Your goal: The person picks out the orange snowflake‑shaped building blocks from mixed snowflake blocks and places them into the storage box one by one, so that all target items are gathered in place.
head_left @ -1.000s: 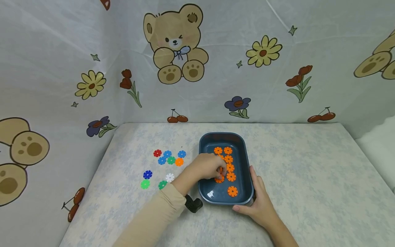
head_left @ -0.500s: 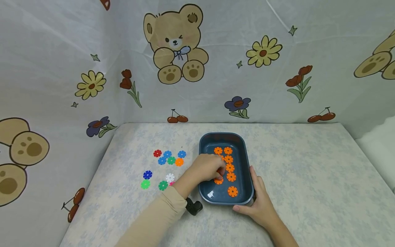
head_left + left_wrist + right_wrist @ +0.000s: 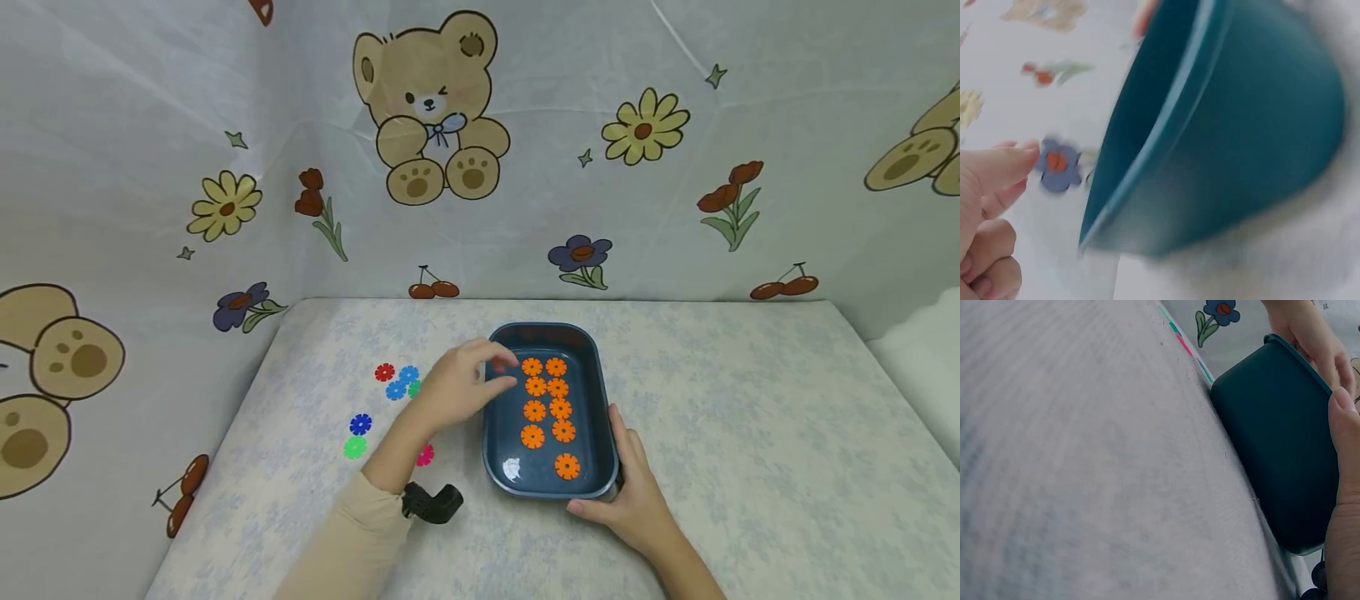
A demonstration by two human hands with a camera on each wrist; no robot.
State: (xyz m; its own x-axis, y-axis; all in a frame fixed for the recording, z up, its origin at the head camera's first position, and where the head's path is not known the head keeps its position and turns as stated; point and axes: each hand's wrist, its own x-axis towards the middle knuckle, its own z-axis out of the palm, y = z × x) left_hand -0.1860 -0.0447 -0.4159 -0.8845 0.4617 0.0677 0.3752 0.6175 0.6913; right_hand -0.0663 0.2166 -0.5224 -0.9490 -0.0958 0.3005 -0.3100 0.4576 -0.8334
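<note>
A dark blue tray (image 3: 497,433) sits mid-table and holds several orange flower-shaped discs (image 3: 534,410) in two columns, plus one lone orange disc (image 3: 567,466) near its front. My left hand (image 3: 461,387) hovers at the tray's left rim with relaxed, loosely curled fingers and holds nothing. My right hand (image 3: 628,475) grips the tray's near right corner, thumb along the right rim. The right wrist view shows that thumb (image 3: 1344,487) lying on the tray's outer wall (image 3: 1272,437). In the left wrist view the tray (image 3: 1222,125) is blurred beside my fingers (image 3: 991,181).
Loose discs lie left of the tray: a red disc (image 3: 384,372), a blue disc (image 3: 408,374), a dark blue disc (image 3: 360,423), a green disc (image 3: 354,447) and a pink disc (image 3: 425,455). A black wrist mount (image 3: 431,502) hangs under my left forearm. Printed fabric walls enclose the table.
My left hand has let go of an orange disc inside the tray and drawn back up and left over the rim. The right hand and tray have stayed put.
</note>
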